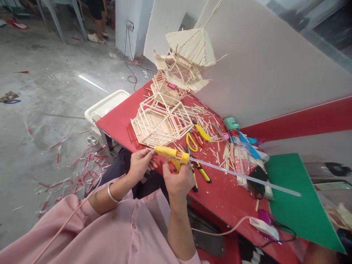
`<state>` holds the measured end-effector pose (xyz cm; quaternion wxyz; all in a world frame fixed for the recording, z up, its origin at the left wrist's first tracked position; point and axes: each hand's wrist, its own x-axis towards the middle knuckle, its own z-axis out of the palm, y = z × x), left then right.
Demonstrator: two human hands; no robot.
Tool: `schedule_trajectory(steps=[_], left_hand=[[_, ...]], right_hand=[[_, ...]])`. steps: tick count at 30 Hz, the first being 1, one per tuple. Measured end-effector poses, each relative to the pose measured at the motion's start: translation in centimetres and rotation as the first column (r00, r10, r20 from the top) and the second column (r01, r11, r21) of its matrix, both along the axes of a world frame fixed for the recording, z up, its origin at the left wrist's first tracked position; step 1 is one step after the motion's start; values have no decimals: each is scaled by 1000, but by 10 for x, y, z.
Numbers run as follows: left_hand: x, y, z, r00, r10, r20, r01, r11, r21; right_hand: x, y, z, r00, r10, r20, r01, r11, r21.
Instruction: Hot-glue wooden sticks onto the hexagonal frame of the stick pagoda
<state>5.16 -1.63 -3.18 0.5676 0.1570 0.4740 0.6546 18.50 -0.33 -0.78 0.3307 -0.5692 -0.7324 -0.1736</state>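
Note:
My right hand (179, 180) is wrapped round the handle of a yellow hot glue gun (166, 151), its nozzle pointing left. A long translucent glue stick (247, 176) sticks out of the gun's back end. Close to the nozzle, the fingers of my left hand (140, 164) are pinched together; what they hold, if anything, is too small to make out. Just beyond the gun stands a hexagonal frame of thin wooden sticks (162, 123) on the red table (121, 119). Behind it rises a tiered stick model with a slatted roof (192, 46).
Yellow-handled scissors (191, 142) and black-and-yellow pliers (202, 173) lie right of the gun. Loose sticks (199, 113) are scattered there. A green board (299, 200) and a white power strip (264, 228) are at the right. A white stool (106, 104) adjoins the table's left edge.

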Motion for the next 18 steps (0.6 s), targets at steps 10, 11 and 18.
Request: schedule_trajectory(steps=[10, 11, 18], left_hand=[[0, 0, -4, 999, -33, 13, 32, 999, 19], [0, 0, -4, 999, -29, 16, 29, 999, 16], [1, 0, -6, 999, -29, 29, 29, 1000, 5]], right_hand=[[0, 3, -8, 997, 4, 77, -7, 1000, 28], [0, 3, -8, 997, 3, 80, -5, 1000, 26], [0, 3, -10, 999, -11, 47, 10, 1000, 29]])
